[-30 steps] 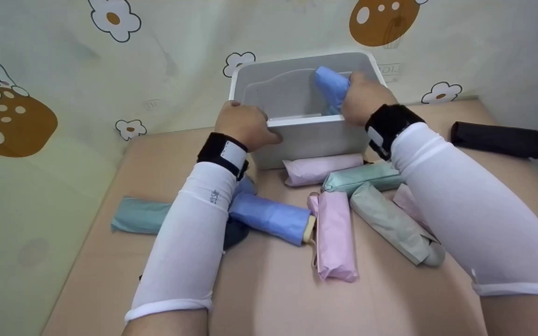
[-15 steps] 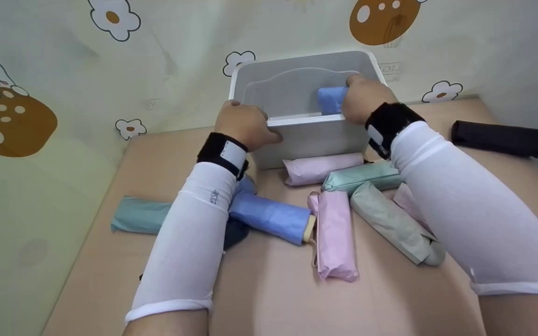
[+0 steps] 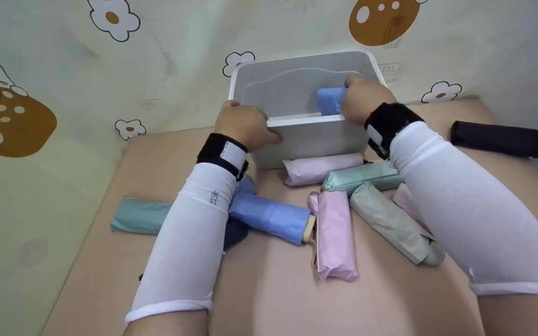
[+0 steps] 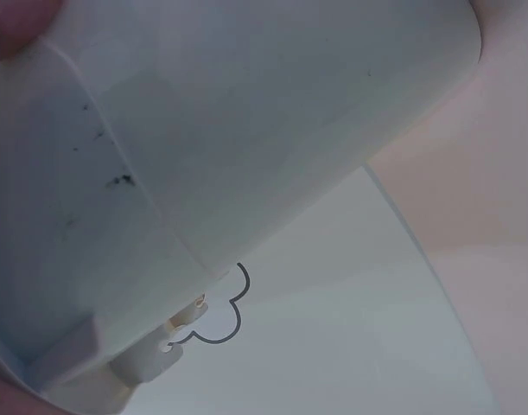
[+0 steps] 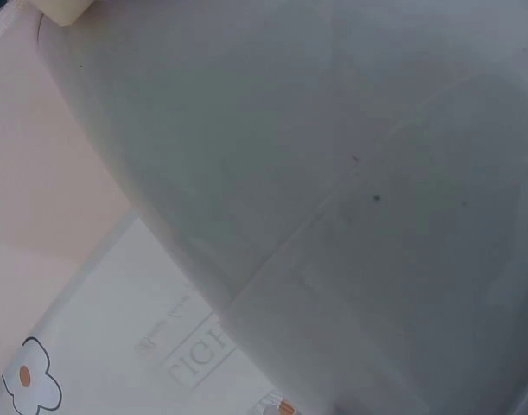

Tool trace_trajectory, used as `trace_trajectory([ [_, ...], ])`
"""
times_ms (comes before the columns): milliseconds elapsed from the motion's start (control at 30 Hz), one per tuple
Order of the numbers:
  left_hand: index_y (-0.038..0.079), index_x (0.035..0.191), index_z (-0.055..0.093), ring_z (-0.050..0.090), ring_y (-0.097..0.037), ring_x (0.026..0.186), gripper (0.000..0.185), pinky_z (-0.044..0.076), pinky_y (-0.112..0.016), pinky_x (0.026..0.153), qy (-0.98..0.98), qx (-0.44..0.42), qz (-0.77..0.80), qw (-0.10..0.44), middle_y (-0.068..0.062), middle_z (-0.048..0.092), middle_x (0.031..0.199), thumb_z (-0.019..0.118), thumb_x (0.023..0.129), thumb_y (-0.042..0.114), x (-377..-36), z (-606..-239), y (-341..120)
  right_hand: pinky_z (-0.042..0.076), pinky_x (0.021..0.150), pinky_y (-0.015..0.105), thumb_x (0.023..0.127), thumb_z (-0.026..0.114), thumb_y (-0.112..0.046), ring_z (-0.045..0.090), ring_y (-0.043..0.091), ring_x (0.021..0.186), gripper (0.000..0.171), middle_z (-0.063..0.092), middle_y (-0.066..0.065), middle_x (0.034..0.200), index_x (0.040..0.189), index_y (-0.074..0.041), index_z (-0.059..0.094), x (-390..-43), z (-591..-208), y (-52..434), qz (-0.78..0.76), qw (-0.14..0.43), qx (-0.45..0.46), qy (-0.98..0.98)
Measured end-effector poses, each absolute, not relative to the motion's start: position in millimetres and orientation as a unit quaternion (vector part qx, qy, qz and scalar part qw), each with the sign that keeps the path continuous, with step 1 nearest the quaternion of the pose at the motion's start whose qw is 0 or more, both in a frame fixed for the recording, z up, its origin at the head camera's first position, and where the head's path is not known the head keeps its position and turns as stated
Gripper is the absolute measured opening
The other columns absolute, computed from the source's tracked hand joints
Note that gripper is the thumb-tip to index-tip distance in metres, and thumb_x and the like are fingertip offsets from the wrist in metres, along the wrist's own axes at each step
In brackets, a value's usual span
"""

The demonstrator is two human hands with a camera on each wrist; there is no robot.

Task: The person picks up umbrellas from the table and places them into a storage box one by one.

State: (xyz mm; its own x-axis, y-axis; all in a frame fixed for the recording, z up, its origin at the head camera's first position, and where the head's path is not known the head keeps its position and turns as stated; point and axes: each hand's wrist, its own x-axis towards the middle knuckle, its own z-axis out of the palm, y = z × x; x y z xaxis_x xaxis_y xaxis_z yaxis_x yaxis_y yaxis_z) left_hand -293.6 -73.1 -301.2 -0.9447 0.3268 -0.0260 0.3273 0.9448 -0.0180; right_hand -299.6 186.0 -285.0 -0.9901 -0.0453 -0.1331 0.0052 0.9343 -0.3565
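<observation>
A white plastic box (image 3: 313,135) stands at the far side of the table, its opening facing up toward me. My left hand (image 3: 243,123) grips the box's left front corner, thumb on the outer front wall. At the right front corner my right hand (image 3: 367,99) holds the rim. Inside the box, beside my right hand, lies a blue folded umbrella (image 3: 330,100), partly hidden by the hand. The left wrist view shows the outer wall of the box (image 4: 272,112) and a finger (image 4: 17,22). The right wrist view shows the outer wall of the box (image 5: 246,173).
In front of the box lie folded umbrellas: pale pink (image 3: 322,169), mint (image 3: 362,177), grey-green (image 3: 388,221), pink (image 3: 336,235) and blue (image 3: 271,217). A teal one (image 3: 139,214) lies left, a black one (image 3: 500,139) right. A patterned wall covering (image 3: 180,70) rises behind.
The blue umbrella in the box has dropped from leaning upright to lying lower inside. Both hands and the box have stayed in place.
</observation>
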Motion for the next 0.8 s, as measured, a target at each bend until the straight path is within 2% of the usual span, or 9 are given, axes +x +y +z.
trace_trajectory([
  [367,0.014,0.078,0.067,0.072,-0.025,0.096,0.047,0.028,-0.049,0.125,0.985,0.172,-0.019,0.006,-0.002,0.071,0.078,0.067,0.085,0.06,-293.5,-302.5,-74.2,0.05,0.102,0.058,0.095,0.044,-0.013,0.061,0.042,0.112,0.064,0.062,0.031,0.14,0.156,0.002,0.041,-301.1,-288.4,187.2,-0.155,0.056,-0.032,0.986],
  [533,0.014,0.078,0.068,0.071,-0.025,0.095,0.047,0.028,-0.049,0.125,0.985,0.171,-0.02,0.006,-0.001,0.071,0.077,0.067,0.085,0.06,-293.6,-302.6,-74.3,0.05,0.104,0.058,0.095,0.043,-0.013,0.06,0.042,0.114,0.063,0.061,0.03,0.141,0.157,0.002,0.041,-301.2,-288.0,186.7,-0.155,0.059,-0.031,0.986],
  [800,0.014,0.078,0.069,0.071,-0.025,0.097,0.046,0.029,-0.049,0.125,0.986,0.168,-0.02,0.002,-0.001,0.072,0.077,0.066,0.085,0.06,-292.7,-303.5,-73.8,0.051,0.101,0.056,0.098,0.04,-0.014,0.059,0.041,0.111,0.057,0.061,0.028,0.143,0.153,0.001,0.049,-299.4,-286.5,185.8,-0.152,0.066,-0.032,0.986],
])
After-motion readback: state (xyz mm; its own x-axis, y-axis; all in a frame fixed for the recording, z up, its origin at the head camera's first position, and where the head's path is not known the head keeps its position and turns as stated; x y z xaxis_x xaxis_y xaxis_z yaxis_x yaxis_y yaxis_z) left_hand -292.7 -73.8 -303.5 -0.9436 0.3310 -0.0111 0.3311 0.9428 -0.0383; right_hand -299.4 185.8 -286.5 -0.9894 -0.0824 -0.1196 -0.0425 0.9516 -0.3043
